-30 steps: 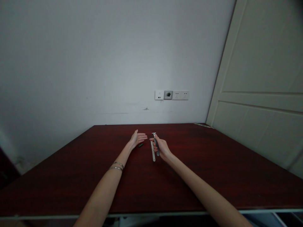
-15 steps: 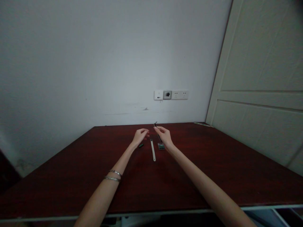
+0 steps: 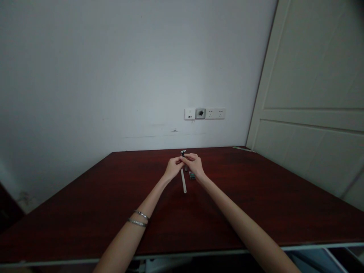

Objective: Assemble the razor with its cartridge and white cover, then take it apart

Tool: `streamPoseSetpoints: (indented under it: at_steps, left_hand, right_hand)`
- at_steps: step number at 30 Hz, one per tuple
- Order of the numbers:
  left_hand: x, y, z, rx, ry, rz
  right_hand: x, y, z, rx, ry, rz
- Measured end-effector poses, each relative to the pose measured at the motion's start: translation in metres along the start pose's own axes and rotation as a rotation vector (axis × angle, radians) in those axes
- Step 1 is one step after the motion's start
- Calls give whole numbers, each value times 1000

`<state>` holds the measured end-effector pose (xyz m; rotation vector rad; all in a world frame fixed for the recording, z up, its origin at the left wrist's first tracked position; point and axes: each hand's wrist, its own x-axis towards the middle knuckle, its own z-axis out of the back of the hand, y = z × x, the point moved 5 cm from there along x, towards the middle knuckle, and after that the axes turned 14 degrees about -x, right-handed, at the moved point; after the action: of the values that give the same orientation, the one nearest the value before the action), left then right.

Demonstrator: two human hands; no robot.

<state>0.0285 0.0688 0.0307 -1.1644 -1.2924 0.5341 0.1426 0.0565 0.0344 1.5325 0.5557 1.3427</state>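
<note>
Both hands meet over the middle of the table. My right hand (image 3: 195,164) is closed round what looks like a razor (image 3: 183,152), its pale, wide head up and its dark handle running down between the fingers. The fingertips of my left hand (image 3: 174,167) are pinched together against the razor just below its head; the exact contact is partly hidden. Below the hands a long, thin white handle (image 3: 183,183) with a hole at its near end lies on the table. Right of it, partly behind my right hand, sits a small clear case (image 3: 192,175) with green pieces inside.
The dark red wooden table (image 3: 113,212) reaches back to a white wall (image 3: 113,76) with sockets (image 3: 215,113). A pale panelled door (image 3: 309,113) stands at the right. A thin strip (image 3: 242,149) lies at the far right corner.
My left hand has moved right and its fingers have closed on the razor. The razor now shows its wide head. The small dark green piece seen by my left hand is now out of sight.
</note>
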Motion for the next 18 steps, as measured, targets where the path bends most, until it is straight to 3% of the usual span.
streamPoseSetpoints:
  at_steps: [4,8,11,15,18]
  left_hand:
    - [-1,-3,7,39,-13,55]
    - [-2,-13,13,36,-42,99]
    - [-2,-22,15,61,-34,112]
    - [-3,-28,13,99,27,132]
    - [-4,-30,10,101,58,141]
  right_hand:
    - [0,-2,8,174,82,-160]
    - [10,-1,34,211,1,-169]
    - [15,-3,37,-81,121,-75]
    - [2,-11,12,-828,427,143]
    - [-12,-12,-8,-1077,495,218]
